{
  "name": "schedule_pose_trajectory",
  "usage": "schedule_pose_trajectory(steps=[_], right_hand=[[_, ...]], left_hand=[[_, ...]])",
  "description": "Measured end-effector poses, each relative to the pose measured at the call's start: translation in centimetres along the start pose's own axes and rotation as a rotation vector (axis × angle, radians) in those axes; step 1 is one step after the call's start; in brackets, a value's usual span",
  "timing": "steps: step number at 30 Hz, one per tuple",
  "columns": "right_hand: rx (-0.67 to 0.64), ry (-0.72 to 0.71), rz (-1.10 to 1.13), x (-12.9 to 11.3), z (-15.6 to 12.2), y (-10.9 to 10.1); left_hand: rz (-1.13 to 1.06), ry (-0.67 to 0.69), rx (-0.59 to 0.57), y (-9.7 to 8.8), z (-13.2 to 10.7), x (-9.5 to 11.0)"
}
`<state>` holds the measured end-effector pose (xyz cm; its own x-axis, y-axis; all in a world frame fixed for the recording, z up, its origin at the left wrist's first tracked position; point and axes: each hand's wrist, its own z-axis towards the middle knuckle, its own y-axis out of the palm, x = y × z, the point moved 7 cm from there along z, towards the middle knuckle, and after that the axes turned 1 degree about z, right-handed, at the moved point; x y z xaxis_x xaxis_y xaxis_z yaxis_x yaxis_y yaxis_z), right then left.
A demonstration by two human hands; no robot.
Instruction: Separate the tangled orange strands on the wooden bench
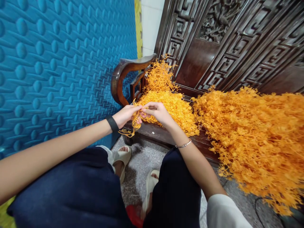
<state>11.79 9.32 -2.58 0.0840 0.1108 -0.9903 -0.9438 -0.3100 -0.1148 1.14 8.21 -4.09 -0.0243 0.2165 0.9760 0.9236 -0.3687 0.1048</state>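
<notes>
While the left hand (127,115) and right hand (156,111) both pinch it, the thin, branching orange plastic-looking strand (135,124) dangles near the front edge of the glossy dark-brown wooden tabletop (162,135). Looks super light, bendy and kinda snaggy to me, so I'd grab the stem, not the frilly tips. Can't spot any container; a fluffy orange pile (169,104) and a bigger bushy orange pile (256,133) sit loose on the wood.
</notes>
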Motion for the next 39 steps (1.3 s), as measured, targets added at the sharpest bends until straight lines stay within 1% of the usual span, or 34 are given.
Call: schedule_pose_trajectory(steps=[1, 3, 5, 7, 9, 12, 15, 20, 23, 26, 33, 37, 39], right_hand=[[0.041, 0.006, 0.000, 0.1, 0.1, -0.4], [0.166, 0.011, -0.037, 0.4, 0.4, -1.5], [0.306, -0.004, -0.114, 0.6, 0.6, -2.6], [0.411, -0.045, -0.190, 0.7, 0.9, -3.4], [0.476, -0.088, -0.228, 0.8, 1.3, -3.7], [0.538, -0.134, -0.227, 0.8, 1.9, -3.7], [0.571, -0.145, -0.174, 0.8, 2.5, -3.5], [0.563, -0.112, -0.075, 0.9, 3.2, -3.1], [0.579, -0.134, -0.052, 0.7, 3.5, -2.9], [0.611, -0.149, 0.026, 0.6, 3.6, -3.0], [0.649, -0.075, 0.257, 1.3, 3.8, -3.1], [0.669, -0.042, 0.289, 1.4, 3.9, -2.9], [0.668, -0.060, 0.287, 1.3, 4.1, -2.7]], left_hand=[[0.025, 0.013, -0.005, 0.1, 0.0, 0.1], [0.072, 0.039, 0.010, 0.1, 0.1, 0.3], [0.106, 0.051, 0.062, 0.1, 0.2, 0.6], [0.124, 0.052, 0.124, 0.0, 0.2, 0.8], [0.108, 0.052, 0.156, 0.1, 0.3, 1.1], [0.038, 0.069, 0.166, 0.4, 0.3, 1.6], [-0.004, 0.084, 0.177, 0.5, 0.4, 1.9], [-0.035, 0.096, 0.205, 0.2, 0.5, 2.0], [-0.038, 0.108, 0.223, 0.1, 0.5, 2.1], [-0.042, 0.126, 0.248, 0.1, 0.5, 2.3], [-0.062, 0.150, 0.304, 0.1, 0.8, 2.2], [-0.073, 0.151, 0.317, 0.2, 1.1, 2.3], [-0.077, 0.148, 0.322, 0.3, 1.2, 2.4]])
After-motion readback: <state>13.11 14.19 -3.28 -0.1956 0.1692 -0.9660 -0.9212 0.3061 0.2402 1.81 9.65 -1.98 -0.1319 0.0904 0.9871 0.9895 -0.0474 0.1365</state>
